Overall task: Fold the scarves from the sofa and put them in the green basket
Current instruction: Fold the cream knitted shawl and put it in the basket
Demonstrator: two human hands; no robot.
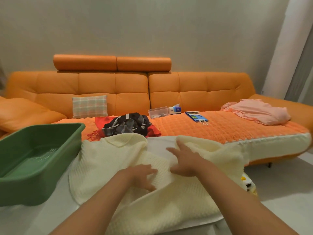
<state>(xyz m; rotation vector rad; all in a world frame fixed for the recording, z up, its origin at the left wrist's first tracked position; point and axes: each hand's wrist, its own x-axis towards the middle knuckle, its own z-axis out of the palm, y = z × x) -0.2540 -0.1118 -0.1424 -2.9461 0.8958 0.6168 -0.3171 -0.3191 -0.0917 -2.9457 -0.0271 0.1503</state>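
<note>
A cream knitted scarf [108, 163] is spread over a white table [33, 217] in front of me. My left hand [144, 177] lies flat on its middle with fingers spread. My right hand [184, 160] rests on the scarf beside it, fingers straight, next to a raised fold. The green basket [42, 133] stands on the table at the left and holds nothing. On the orange sofa [186, 92] lie a black-and-grey striped scarf [127, 124] on top of a red fringed scarf [152, 129], and a pink cloth [259, 111] at the right.
A plaid cushion [89, 106] leans on the sofa back. A clear plastic box [157, 111], a tissue box [175, 109] and a blue packet [196, 117] sit on the seat cover. A yellow-and-white object [247, 184] shows by the table's right edge.
</note>
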